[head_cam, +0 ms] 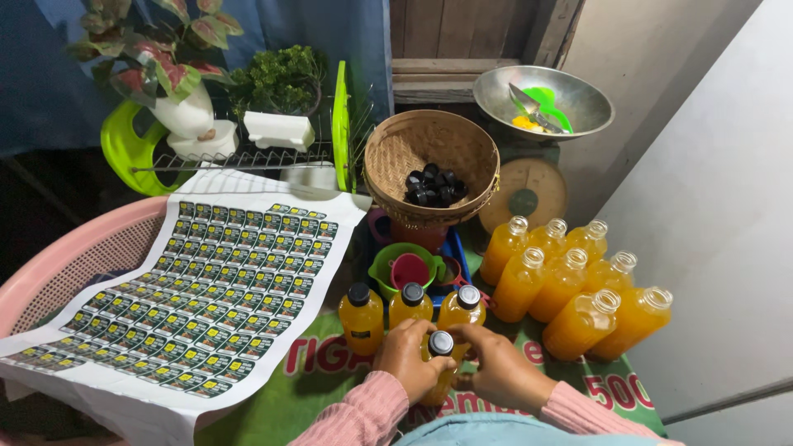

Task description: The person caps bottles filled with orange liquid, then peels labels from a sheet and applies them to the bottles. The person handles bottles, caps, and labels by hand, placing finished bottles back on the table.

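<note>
Both hands grip one capped juice bottle (440, 363) at 6 o'clock, left hand (406, 357) closed around the body to steady it, right hand (498, 369) curled beside the black cap (441, 343), label sheet (198, 289) at 9 o'clock.

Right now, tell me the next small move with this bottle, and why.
Probably stand the bottle beside the three capped ones. Its black cap is already on, both the left hand and right hand grip it, and eight bottles wait uncapped.
</note>
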